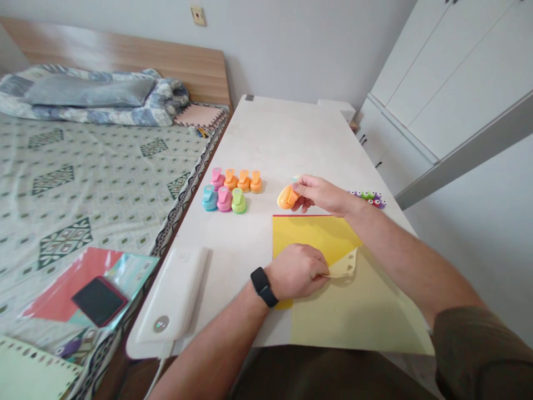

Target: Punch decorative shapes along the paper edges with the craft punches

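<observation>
Nearest, a pale yellow sheet (362,316) of paper lies on the white worktop (270,139), reaching to the front edge. The left hand (297,272), with a black watch (264,286) on its wrist, is closed on that sheet's far left corner. The fingers pinch the corner, which curls upward and shows small cut-out shapes along its edge. Under the pale sheet lies a bright yellow sheet (312,233), with a thin red strip (300,215) showing along its far edge. At the worktop's near left corner, well apart from the paper, lies a white power bank (172,300), with a cable dropping off the front. Just beyond the red strip, the right hand (322,194) grips an orange punch (287,197) between thumb and fingers; whether the punch touches the worktop cannot be told. Behind the right wrist stands a row of small purple and green punches (370,196). To the left of the orange punch, a cluster of seven punches (231,190) stands in two rows: blue, pink and green in front, pink and three orange behind. On the bed (83,166) to the left lie a red sheet (62,283) with a dark phone (99,300) on it, and farther back a rumpled blanket (91,97).
</observation>
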`<state>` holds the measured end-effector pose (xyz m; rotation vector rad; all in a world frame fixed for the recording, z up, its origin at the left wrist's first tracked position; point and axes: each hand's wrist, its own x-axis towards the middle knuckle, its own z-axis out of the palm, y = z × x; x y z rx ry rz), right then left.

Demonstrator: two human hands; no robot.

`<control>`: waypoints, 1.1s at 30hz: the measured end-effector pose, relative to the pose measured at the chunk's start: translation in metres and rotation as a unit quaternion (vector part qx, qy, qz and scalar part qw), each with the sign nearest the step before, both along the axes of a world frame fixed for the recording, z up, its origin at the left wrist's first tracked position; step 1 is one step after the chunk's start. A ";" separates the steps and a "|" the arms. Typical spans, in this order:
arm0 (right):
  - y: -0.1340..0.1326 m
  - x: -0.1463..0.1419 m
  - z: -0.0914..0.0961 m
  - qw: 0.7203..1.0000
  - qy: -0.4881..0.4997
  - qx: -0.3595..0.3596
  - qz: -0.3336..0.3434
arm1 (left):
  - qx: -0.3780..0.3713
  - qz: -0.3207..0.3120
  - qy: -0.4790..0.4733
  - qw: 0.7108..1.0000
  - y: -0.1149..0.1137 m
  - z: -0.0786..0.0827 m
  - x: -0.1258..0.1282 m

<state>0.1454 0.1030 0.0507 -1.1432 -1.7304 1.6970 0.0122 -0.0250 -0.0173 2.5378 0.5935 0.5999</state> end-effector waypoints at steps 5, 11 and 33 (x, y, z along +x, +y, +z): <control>0.004 -0.002 -0.003 0.991 0.090 -0.095 -0.010 | -0.003 0.010 -0.002 1.000 -0.001 0.002 -0.001; 0.002 0.003 0.001 0.963 0.147 -0.225 -0.025 | -0.003 0.012 0.006 1.000 -0.001 0.002 -0.002; 0.021 0.050 -0.007 0.973 0.132 -0.085 -0.171 | 0.012 0.034 0.018 0.999 -0.001 0.001 -0.002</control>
